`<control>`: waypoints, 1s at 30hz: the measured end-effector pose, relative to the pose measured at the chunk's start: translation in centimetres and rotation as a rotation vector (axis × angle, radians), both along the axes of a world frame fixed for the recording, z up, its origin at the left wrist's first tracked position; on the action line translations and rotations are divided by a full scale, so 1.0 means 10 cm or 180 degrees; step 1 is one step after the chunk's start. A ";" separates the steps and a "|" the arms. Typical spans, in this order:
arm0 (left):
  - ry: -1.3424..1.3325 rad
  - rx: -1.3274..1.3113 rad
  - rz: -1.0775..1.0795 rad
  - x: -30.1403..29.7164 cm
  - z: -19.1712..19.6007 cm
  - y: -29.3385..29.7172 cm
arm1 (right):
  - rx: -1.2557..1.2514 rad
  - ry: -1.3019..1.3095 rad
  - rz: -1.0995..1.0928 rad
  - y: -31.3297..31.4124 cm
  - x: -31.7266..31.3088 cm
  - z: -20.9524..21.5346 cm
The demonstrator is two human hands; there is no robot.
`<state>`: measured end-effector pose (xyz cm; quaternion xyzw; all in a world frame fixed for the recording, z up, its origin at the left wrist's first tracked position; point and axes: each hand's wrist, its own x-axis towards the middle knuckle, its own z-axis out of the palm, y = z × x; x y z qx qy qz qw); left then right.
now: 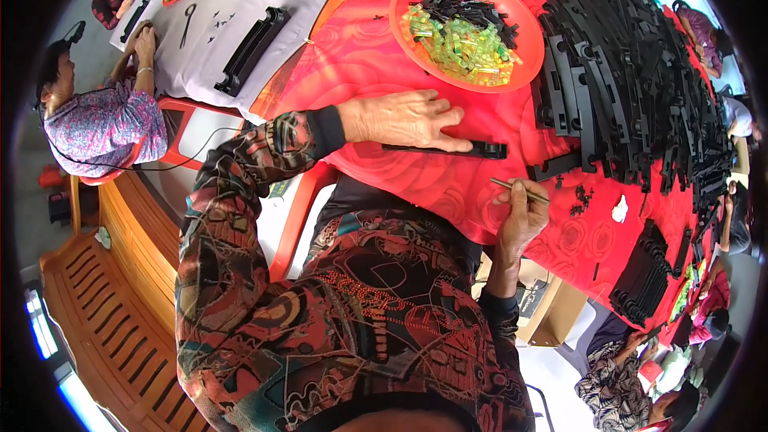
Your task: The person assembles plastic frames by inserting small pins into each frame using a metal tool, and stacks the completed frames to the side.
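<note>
Left hand (pixel 404 118) flat, palm down, pinning long black plastic strip (pixel 448 148) on red desk (pixel 376 56), strip at 6 o'clock from orange bowl (pixel 524 28). Right hand (pixel 520 212) at 5 o'clock of strip, grip pinched closed on thin metal tool (pixel 518 189), wrist bent, tip aimed toward strip end. Tip imo: keep strip pressed flat so it doesn't skate, bring tool in low.

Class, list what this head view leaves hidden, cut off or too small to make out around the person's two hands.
- Head view: the left hand covers part of the long black strip on the red tablecloth.
- Head view: the tip of the thin tweezers in the right hand is too small to read.
- Head view: the small black bits are too tiny to identify.
- Head view: the black parts pile hides its lower layers.
</note>
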<state>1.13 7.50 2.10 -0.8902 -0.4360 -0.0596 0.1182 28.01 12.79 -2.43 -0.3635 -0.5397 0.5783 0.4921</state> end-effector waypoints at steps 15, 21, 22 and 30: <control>0.0060 0.0205 -0.0361 0.11 0.18 0.02 | -0.0066 -0.0044 -0.0139 -0.04 0.16 0.02; -0.1018 -0.0263 0.1043 0.12 -0.05 -0.59 | -0.0115 0.0161 0.0232 0.05 0.15 0.05; -0.1197 -0.0225 0.1272 0.14 -0.10 -0.67 | -0.0093 0.0125 0.0354 0.05 0.11 0.08; -0.1438 0.0098 0.1335 0.22 -0.28 -0.95 | -0.0067 -0.0124 0.1071 -0.10 -0.24 0.20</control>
